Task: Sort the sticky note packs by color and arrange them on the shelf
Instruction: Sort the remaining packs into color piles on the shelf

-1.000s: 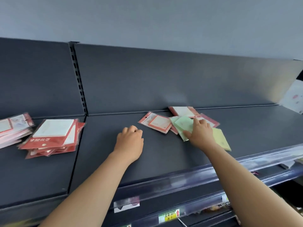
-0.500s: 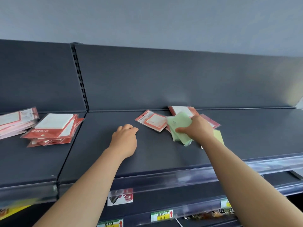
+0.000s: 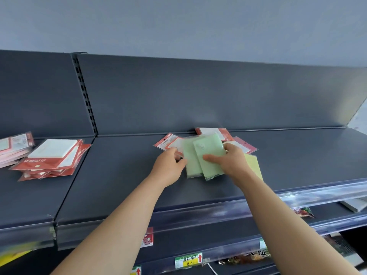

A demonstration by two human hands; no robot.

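My right hand [image 3: 231, 162] grips a green sticky note pack [image 3: 210, 153], lifted slightly off the dark shelf [image 3: 123, 175]. A second green pack [image 3: 191, 163] lies partly under it, and my left hand [image 3: 169, 166] pinches its left edge. A yellow pack [image 3: 253, 165] shows beneath my right wrist. Behind them lie red-bordered packs: one at the left [image 3: 166, 142], one against the back panel [image 3: 210, 132], one at the right [image 3: 244, 145]. A stack of red packs [image 3: 51, 157] sits on the left shelf section.
More pale red packs [image 3: 14, 147] lie at the far left edge. A slotted upright [image 3: 85, 96] divides the back panel. The shelf's front has a clear price rail [image 3: 218, 213]; lower shelves with goods and price tags [image 3: 188, 260] are below.
My right hand lifted a green pack from the pile. My left hand moved right from the bare shelf and took hold of the second green pack's edge.
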